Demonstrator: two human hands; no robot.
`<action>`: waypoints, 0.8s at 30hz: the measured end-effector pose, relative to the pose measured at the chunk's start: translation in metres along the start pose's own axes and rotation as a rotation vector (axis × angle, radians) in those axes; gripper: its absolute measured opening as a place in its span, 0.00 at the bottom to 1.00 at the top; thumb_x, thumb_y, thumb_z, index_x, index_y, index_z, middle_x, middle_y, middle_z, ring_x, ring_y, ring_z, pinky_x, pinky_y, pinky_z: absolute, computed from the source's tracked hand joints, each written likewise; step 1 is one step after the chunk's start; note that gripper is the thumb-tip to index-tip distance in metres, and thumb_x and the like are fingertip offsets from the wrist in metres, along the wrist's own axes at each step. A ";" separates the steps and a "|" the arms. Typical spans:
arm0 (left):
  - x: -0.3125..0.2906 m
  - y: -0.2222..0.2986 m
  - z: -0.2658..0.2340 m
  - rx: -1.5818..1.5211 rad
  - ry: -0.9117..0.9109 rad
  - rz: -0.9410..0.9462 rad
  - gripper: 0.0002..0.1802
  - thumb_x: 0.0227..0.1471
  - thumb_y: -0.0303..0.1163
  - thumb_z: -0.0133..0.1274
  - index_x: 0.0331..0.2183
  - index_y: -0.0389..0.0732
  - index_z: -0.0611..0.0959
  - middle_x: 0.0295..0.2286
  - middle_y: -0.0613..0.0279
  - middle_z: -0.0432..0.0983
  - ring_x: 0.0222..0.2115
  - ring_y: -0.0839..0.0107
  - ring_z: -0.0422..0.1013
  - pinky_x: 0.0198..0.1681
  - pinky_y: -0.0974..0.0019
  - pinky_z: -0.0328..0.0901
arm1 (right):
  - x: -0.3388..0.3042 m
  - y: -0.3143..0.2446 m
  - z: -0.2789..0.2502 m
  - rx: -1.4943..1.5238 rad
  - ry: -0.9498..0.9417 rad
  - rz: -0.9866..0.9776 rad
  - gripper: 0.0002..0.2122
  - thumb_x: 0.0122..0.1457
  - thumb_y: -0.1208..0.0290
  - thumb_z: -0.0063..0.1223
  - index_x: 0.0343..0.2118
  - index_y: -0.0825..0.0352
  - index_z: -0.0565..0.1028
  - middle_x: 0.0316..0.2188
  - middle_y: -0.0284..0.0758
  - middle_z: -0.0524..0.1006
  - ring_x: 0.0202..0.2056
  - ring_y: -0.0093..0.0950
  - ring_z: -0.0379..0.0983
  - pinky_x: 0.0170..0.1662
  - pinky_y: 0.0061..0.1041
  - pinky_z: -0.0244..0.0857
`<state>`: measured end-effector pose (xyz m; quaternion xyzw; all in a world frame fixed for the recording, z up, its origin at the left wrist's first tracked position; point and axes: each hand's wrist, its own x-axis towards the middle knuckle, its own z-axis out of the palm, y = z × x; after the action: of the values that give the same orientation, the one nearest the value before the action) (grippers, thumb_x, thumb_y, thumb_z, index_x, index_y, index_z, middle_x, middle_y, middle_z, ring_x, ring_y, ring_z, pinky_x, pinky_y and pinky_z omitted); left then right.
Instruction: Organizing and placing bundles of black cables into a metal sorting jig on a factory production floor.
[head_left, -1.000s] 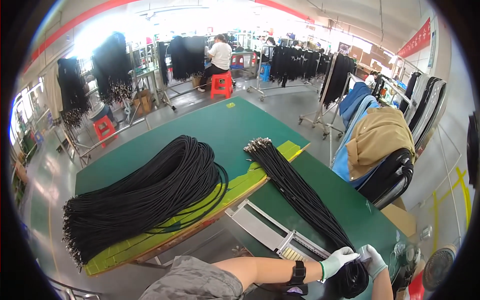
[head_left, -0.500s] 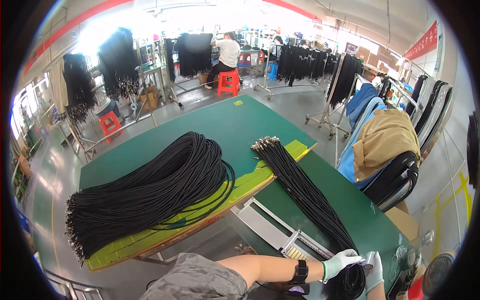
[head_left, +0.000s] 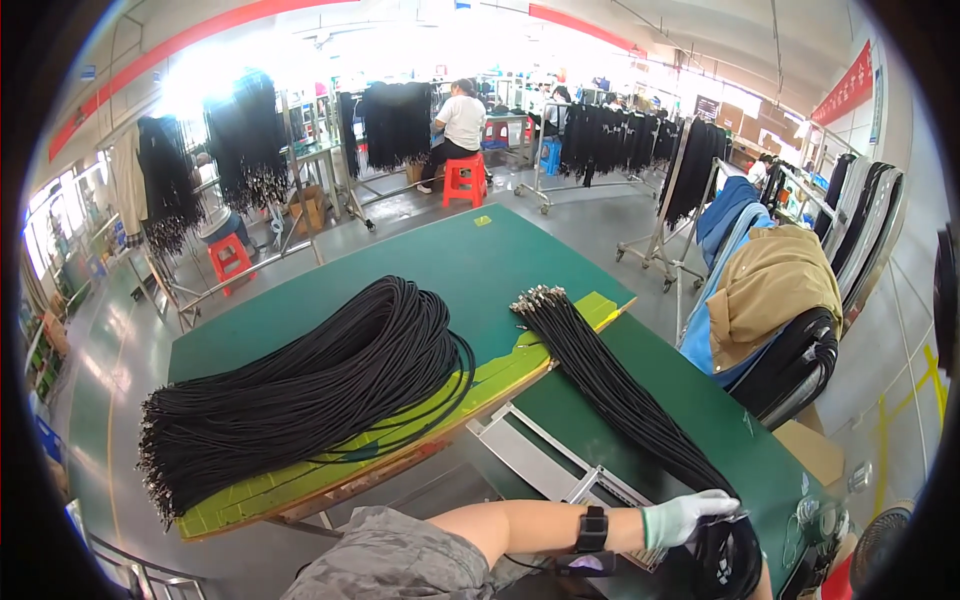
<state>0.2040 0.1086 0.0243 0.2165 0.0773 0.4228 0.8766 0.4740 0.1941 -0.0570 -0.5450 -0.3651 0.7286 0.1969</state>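
Observation:
My white-gloved left hand (head_left: 688, 516) reaches over the near end of a long bundle of black cords (head_left: 640, 400). Its fingers are bent over the cords, closed on them as far as I can see. Of my right arm only a sliver of forearm (head_left: 766, 582) shows at the lower edge. The right hand is mostly hidden among the hanging loops, where pale patches show through. At its far end the bundle has metal-tipped ends (head_left: 540, 297). A pale metal fixture with a rail (head_left: 535, 455) lies left of the bundle, partly under my left forearm.
A thick folded heap of black cords (head_left: 310, 385) lies on the green table (head_left: 480, 240) with a yellow-green strip. Clothes (head_left: 780, 280) drape over a rack at the right. A small fan (head_left: 880, 545) stands at lower right. Beyond are hanging racks, red stools and a seated person (head_left: 462, 125).
My left hand has shifted slightly up over the cords. My right hand, earlier visible beside it with a small round object, has dropped down out of sight. The whole view has shifted slightly.

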 end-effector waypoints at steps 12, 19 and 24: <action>0.102 -0.047 -0.066 0.031 0.234 0.128 0.08 0.51 0.35 0.61 0.33 0.45 0.80 0.31 0.65 0.76 0.36 0.70 0.69 0.42 0.62 0.63 | -0.085 -0.035 -0.076 -1.061 0.730 -0.981 0.09 0.64 0.66 0.44 0.37 0.63 0.74 0.27 0.31 0.76 0.28 0.24 0.73 0.30 0.26 0.69; 0.126 -0.053 -0.067 -0.016 0.322 0.177 0.06 0.51 0.34 0.61 0.29 0.46 0.80 0.28 0.69 0.76 0.30 0.75 0.69 0.38 0.69 0.61 | -0.194 0.032 0.111 -0.264 0.258 -0.092 0.25 0.64 0.73 0.45 0.64 0.60 0.57 0.39 0.39 0.77 0.28 0.29 0.78 0.29 0.27 0.73; 0.130 -0.056 -0.063 -0.069 0.332 0.182 0.06 0.51 0.34 0.61 0.27 0.48 0.79 0.25 0.71 0.75 0.28 0.77 0.68 0.35 0.69 0.60 | -0.114 0.093 0.086 -0.441 0.359 -0.489 0.08 0.61 0.70 0.49 0.39 0.67 0.78 0.33 0.36 0.78 0.34 0.26 0.72 0.38 0.24 0.67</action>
<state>0.3054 0.1987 -0.0505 0.1196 0.1864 0.5325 0.8170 0.4415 0.0277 -0.0405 -0.5903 -0.5922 0.4568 0.3038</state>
